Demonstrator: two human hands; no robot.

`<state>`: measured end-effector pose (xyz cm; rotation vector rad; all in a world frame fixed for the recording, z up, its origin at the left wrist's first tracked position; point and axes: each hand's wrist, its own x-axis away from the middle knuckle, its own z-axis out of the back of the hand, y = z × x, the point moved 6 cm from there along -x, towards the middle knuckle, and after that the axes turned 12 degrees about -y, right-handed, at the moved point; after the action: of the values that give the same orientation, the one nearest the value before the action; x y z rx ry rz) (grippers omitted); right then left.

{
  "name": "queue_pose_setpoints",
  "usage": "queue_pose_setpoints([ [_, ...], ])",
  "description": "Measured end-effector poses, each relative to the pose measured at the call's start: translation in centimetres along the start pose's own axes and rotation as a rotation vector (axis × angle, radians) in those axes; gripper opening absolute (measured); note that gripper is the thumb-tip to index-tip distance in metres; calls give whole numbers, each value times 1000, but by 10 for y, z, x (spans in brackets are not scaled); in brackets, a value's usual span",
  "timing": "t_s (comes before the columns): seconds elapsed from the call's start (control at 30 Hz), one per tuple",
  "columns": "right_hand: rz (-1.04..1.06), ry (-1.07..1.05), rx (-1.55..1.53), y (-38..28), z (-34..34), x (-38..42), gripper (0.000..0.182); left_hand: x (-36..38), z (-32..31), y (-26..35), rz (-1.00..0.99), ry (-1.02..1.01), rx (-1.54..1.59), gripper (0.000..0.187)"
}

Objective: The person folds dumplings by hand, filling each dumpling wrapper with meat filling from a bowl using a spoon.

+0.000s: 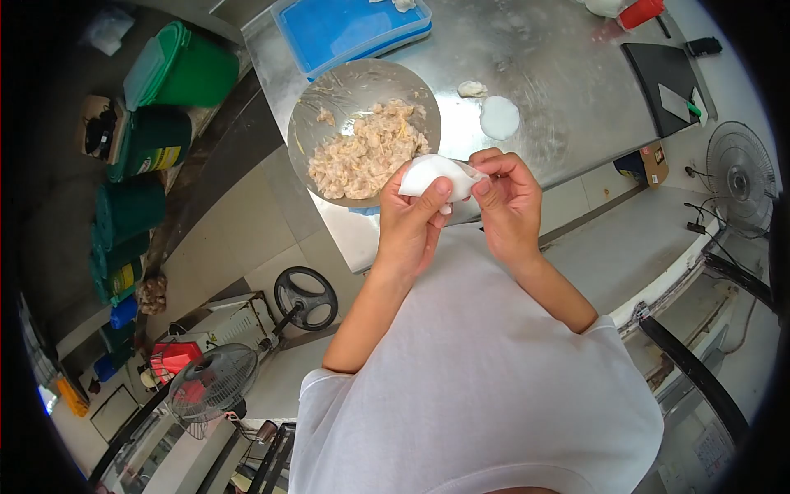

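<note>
Between my two hands is a folded white dough wrapper, held above the table's near edge. My left hand (415,218) has its thumb and fingers closed round the left part of the wrapper (434,179). My right hand (508,202) pinches its right edge between thumb and fingers. Just beyond my left hand, a round metal bowl (325,90) holds a pale, chunky filling (362,152). A flat white round wrapper (499,118) lies on the steel table (543,74), with a small piece of dough (471,89) beside it.
A blue lidded container (350,31) stands behind the bowl. At the table's far right lie a black board (656,89) with a scraper (675,103), and a red object (640,12). Green bins (189,70) line the left side; fans (216,380) stand at both sides.
</note>
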<state>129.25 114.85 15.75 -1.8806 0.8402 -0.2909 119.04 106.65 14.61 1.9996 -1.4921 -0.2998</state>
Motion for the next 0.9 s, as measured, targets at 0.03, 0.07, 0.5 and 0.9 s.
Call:
queue_pose_setpoints([
  [0.03, -5, 10, 12, -3, -1, -1, 21, 0, 0, 3, -21, 1, -67, 30],
  [0.07, -8, 19, 25, -5, -1, -3, 20, 0, -1, 8, -43, 1, -134, 28],
  [0.5, 121, -107, 259, -23, 5, -16, 17, -4, -19, 34, -125, -100, -555, 27],
  [0.9, -12, -140, 206, -19, 10, -18, 20, -8, -23, 35, -83, -146, -590, 27],
])
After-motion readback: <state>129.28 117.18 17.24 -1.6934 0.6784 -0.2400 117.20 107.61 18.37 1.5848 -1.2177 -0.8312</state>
